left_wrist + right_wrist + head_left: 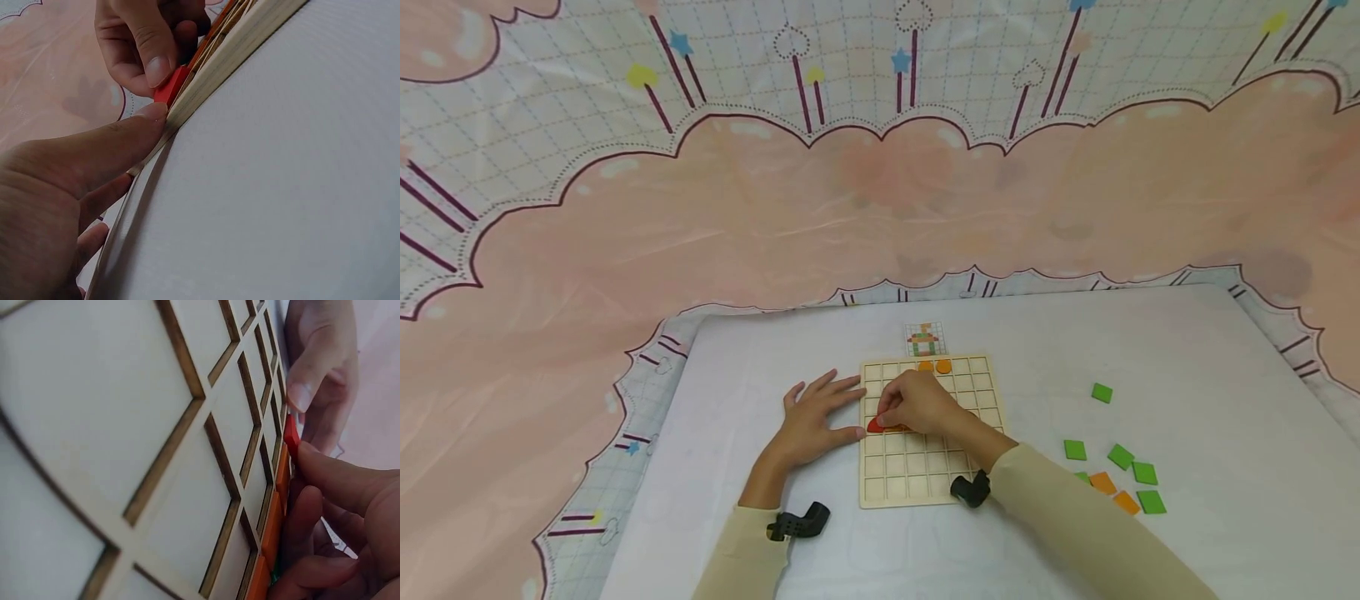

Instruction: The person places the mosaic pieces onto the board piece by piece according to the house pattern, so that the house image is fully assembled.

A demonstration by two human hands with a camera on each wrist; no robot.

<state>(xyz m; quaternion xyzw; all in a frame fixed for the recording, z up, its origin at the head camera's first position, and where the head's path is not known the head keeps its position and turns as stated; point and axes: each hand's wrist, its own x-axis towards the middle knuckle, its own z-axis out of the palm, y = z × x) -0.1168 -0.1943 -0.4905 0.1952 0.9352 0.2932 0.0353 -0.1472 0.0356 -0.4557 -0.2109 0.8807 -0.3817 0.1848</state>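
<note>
A wooden grid board lies flat on the white table. My right hand reaches over its middle and pinches a red tile at the left end of one row. That tile looks wedge-shaped in the right wrist view, with orange tiles in line beside it. Spread out on the table left of the board, my left hand has straight fingers, and its thumb touches the board's left edge near the red tile. Two round orange pieces sit in the top row. My right hand covers part of the board.
A small pattern card lies just beyond the board's far edge. Off to the right, several green tiles and some orange tiles are scattered loose. A patterned cloth hangs behind the table.
</note>
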